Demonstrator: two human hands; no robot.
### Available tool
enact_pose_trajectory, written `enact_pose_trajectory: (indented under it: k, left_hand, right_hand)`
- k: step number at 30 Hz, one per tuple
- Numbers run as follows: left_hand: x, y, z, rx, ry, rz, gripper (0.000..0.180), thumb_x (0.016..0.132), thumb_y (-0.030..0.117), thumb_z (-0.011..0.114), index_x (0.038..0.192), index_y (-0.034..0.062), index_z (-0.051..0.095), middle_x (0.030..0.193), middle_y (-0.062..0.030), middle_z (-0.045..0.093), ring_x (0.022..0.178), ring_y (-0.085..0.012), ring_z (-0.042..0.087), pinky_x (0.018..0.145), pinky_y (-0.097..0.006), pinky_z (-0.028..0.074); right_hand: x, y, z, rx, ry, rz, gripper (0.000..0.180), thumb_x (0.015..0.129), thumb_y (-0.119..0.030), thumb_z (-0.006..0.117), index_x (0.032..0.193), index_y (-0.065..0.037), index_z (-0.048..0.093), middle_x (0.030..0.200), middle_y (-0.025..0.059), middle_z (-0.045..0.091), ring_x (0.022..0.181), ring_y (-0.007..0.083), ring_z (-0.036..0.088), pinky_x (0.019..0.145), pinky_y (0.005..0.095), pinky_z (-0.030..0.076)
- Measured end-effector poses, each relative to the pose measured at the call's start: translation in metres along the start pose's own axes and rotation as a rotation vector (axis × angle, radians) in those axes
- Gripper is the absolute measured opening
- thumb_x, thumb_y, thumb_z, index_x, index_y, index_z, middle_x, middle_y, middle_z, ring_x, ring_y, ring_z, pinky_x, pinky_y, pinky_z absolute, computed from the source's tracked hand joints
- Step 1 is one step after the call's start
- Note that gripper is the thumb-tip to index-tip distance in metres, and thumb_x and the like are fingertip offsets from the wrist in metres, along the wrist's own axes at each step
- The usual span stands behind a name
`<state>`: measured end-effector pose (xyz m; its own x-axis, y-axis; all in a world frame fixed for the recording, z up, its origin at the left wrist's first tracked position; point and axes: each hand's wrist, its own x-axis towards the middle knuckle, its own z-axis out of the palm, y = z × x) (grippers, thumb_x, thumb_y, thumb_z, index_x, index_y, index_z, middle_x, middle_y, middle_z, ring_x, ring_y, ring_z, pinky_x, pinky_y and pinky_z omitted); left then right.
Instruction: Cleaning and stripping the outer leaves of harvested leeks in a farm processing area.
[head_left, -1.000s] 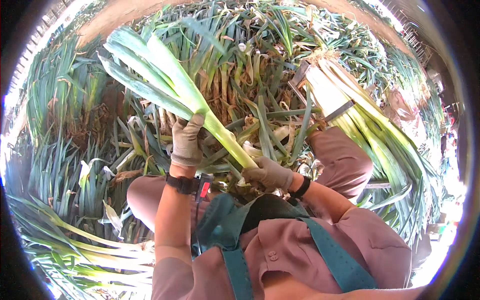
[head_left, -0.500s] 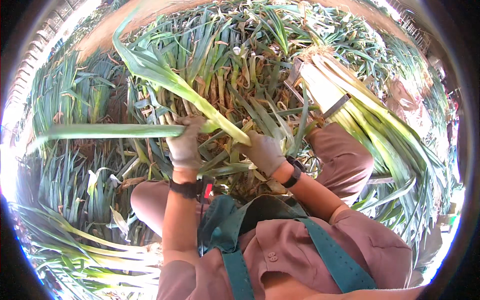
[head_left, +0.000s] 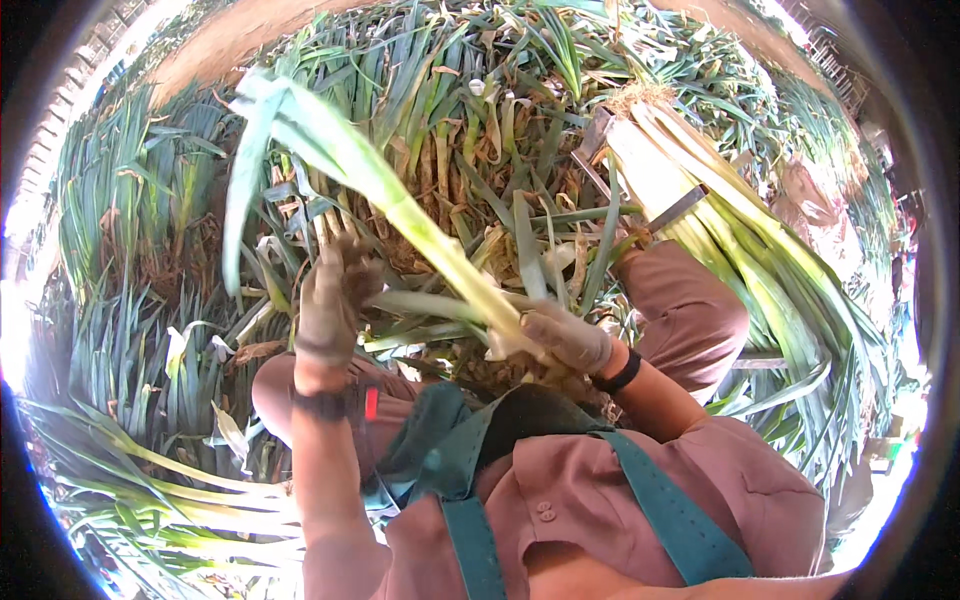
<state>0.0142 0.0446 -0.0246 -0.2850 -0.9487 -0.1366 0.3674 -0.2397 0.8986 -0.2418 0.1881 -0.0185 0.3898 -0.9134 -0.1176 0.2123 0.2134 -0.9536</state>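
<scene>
A single leek lies slanted across the middle, its leafy top up to the left and its pale shank down to the right. My gloved right hand is closed round the pale lower end of this leek. Left of the leek, my gloved left hand is raised with its fingers stretched upward and somewhat blurred by motion. I see nothing held in it. Loose green leaves and dry brown peelings lie beneath both hands, between my knees.
At the right, a bundle of trimmed leeks rests on a metal frame, roots at the far end. Untrimmed leeks stand packed at the left and far side. More pale leeks lie at the lower left.
My left hand has come off the leek and the long leaf it held, moving left. My right hand has shifted right and slightly nearer with the leek, whose top now folds downward.
</scene>
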Motion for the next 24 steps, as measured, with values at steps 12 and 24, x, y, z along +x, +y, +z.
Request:
enact_pose_trajectory:
  k: [12,24]
  left_hand:
    - [0.044,-0.018,0.01,0.058,0.156,0.088,0.029,0.086,0.005,0.069,0.112,0.0073,0.056,0.093,-0.0016,0.063,0.077,-0.0107,0.061,0.065,-0.024,0.051]
    - [0.028,-0.011,-0.003,0.102,0.214,0.155,0.027,0.084,0.01,0.074,0.106,-0.0028,0.063,0.094,-0.0044,0.067,0.077,-0.011,0.061,0.071,-0.025,0.051]
  right_hand:
    - [0.081,-0.016,-0.001,-0.701,0.368,-0.159,0.037,0.086,-0.029,0.064,0.105,0.003,0.063,0.087,0.015,0.064,0.081,0.0164,0.061,0.074,0.0332,0.048]
    - [0.14,-0.04,0.006,-0.259,0.077,0.236,0.029,0.079,-0.014,0.063,0.102,0.002,0.068,0.081,0.0036,0.066,0.068,0.0083,0.059,0.064,0.0223,0.048]
